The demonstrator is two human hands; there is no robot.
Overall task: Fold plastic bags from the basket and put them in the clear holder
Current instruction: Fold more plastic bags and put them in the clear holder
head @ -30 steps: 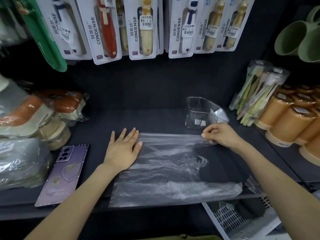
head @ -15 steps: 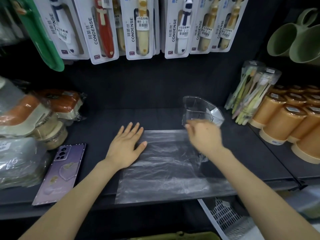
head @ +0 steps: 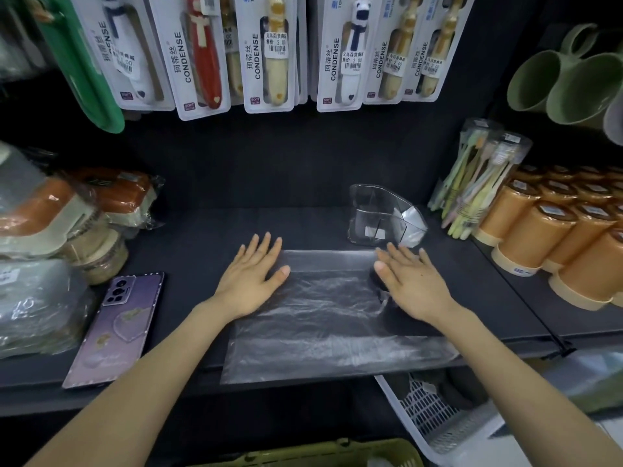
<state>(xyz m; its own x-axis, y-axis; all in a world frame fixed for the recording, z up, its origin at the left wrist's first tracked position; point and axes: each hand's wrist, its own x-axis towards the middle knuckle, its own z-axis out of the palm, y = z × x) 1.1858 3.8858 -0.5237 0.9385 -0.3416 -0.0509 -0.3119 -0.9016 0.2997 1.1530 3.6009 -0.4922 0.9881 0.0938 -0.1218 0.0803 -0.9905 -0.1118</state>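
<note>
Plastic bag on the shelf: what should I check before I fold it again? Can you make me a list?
1. Plastic bag lies spread flat on the shelf: ok.
2. Left hand presses flat on its left edge: ok.
3. Right hand rests flat on its right part: ok.
4. Right end neatly lined up: cannot tell, that hand covers it.
5. Near edge fully on the shelf: not ok, it hangs over the front.
6. Clear holder stands upright just behind the bag: ok.
</note>
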